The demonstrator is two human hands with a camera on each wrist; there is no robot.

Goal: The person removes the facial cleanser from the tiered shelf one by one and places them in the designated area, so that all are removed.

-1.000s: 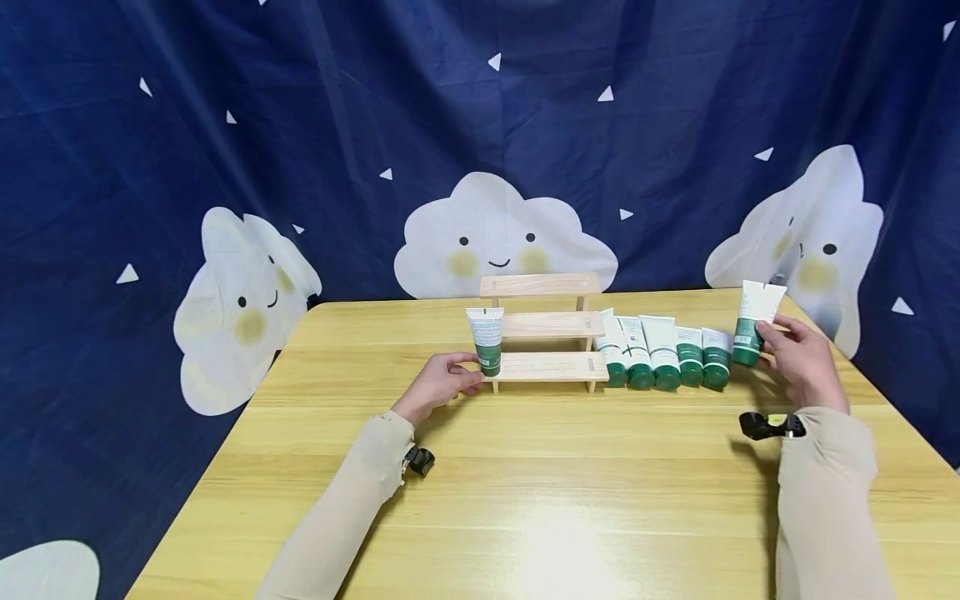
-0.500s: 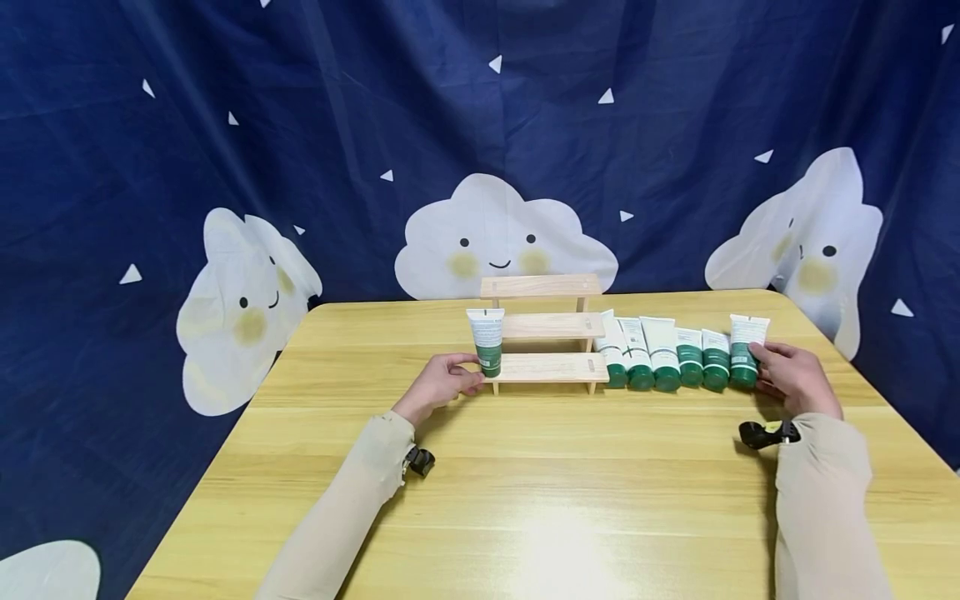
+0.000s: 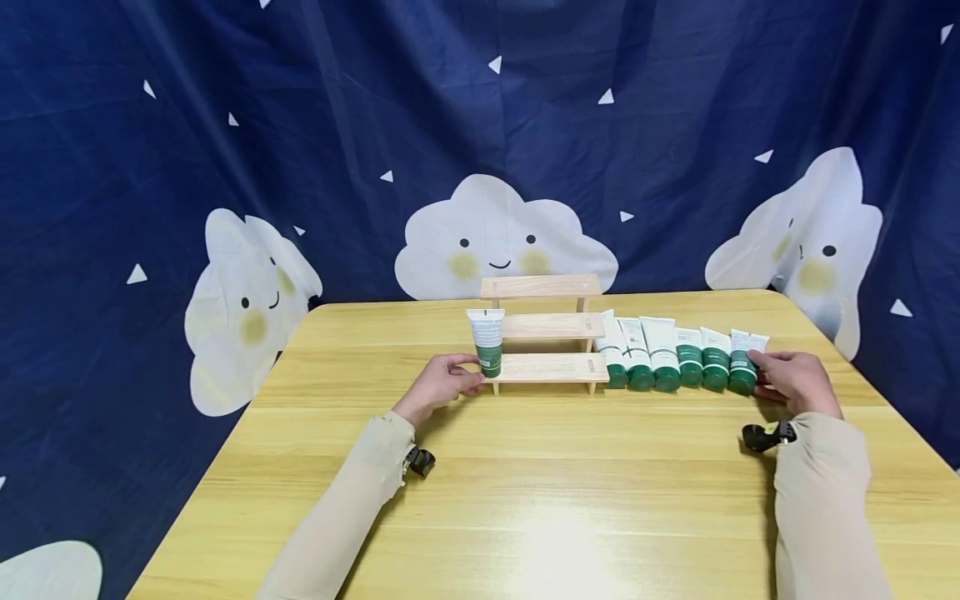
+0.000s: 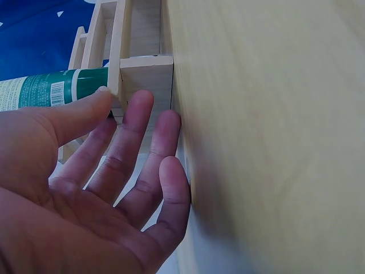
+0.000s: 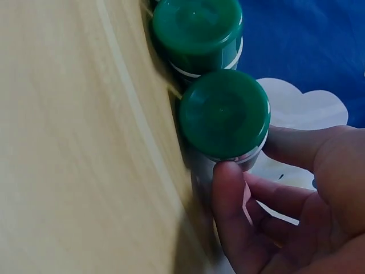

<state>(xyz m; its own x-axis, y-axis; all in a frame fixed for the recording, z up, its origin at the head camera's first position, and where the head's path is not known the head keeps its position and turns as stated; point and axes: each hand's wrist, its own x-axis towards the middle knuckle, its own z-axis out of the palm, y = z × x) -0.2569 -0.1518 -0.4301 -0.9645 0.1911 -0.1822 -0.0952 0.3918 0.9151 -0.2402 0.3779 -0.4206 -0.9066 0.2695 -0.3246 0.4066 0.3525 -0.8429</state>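
A white-and-green squeeze tube (image 3: 488, 342) stands cap down at the left end of the lowest step of a wooden three-step rack (image 3: 551, 367). My left hand (image 3: 442, 385) has its thumb and index finger at the tube's green cap (image 4: 91, 81), the other fingers spread loosely beside the rack's end. On the right, my right hand (image 3: 798, 382) pinches another white-and-green squeeze tube (image 3: 744, 367) near its cap, at the right end of a row of similar tubes. In the right wrist view, that tube's green cap (image 5: 222, 114) is right by its neighbour's cap (image 5: 197, 25).
Several squeeze tubes (image 3: 663, 350) lie side by side, caps toward me, just right of the rack. The wooden table (image 3: 487, 467) reaches back to a dark blue curtain (image 3: 480, 108) with white clouds. A black wrist camera (image 3: 765, 436) sits below the right hand.
My right hand has brought its tube down and leftward to the row's end, and the tube has tipped back from upright. The left hand and its tube have stayed in place.
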